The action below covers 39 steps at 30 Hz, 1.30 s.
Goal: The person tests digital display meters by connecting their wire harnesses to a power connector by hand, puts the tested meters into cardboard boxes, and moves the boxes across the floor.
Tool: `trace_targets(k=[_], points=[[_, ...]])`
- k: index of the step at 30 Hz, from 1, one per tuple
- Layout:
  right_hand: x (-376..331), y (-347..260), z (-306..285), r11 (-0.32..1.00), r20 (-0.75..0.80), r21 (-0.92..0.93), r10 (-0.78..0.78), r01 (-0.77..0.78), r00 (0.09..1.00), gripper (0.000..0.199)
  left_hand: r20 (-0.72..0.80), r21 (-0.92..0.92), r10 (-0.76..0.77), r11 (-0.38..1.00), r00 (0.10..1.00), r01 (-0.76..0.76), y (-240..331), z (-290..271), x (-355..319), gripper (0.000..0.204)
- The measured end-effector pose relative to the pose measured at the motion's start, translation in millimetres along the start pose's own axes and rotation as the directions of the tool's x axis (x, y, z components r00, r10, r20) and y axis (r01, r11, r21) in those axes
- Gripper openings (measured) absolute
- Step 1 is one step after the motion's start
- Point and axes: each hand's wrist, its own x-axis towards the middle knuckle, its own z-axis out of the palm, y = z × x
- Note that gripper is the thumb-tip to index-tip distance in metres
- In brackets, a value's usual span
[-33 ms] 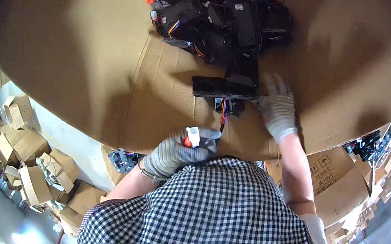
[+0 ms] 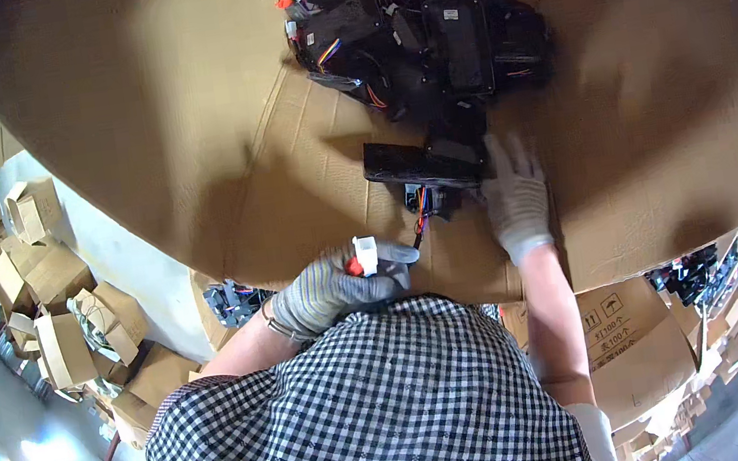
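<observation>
My left hand (image 2: 335, 289), in a striped knit glove, is closed around a white plug connector (image 2: 366, 255) with a red part beside it. From near its fingertips a bundle of coloured wires (image 2: 424, 210) runs up to a black plastic unit (image 2: 421, 163) lying on the cardboard. My right hand (image 2: 517, 195), gloved too, lies with its fingers stretched out along the right side of that unit. Whether its fingertips touch the unit I cannot tell.
Beyond the unit is a pile of black housings (image 2: 455, 39) with wires and white and red connectors. Cardboard (image 2: 225, 147) covers the round-edged work surface. Cartons (image 2: 65, 349) are heaped on the floor at left, and a printed carton (image 2: 635, 344) stands at lower right.
My right hand has shifted slightly left, closer to the black unit. The white connector in my left hand has tilted or moved a little; the unit and pile look the same.
</observation>
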Motion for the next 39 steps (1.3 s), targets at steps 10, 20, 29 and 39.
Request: trace_targets(k=[10,20,29,39], points=[[72.3,10.5,42.9,0.598,0.063,0.776,0.240,-0.199,0.969,0.038,-0.259,0.052,0.204,0.979,0.944,-0.197,-3.1,-15.6,12.6,0.032],[-36.7,13.9,-60.5,0.050,-0.215,0.970,0.631,0.238,0.745,0.031,0.245,-0.153,0.144,0.982,0.959,-0.109,-15.8,-21.1,84.3,0.048],[-32.0,5.3,-47.8,-0.116,0.073,0.993,0.522,-0.014,0.850,0.020,-0.092,-0.834,0.601,0.390,0.794,-0.391,22.9,-40.0,111.3,0.047],[43.0,27.5,62.8,0.342,0.251,0.846,0.419,-0.408,0.873,0.023,-0.472,-0.130,0.737,0.485,0.484,-0.865,9.5,-48.2,75.7,0.066]])
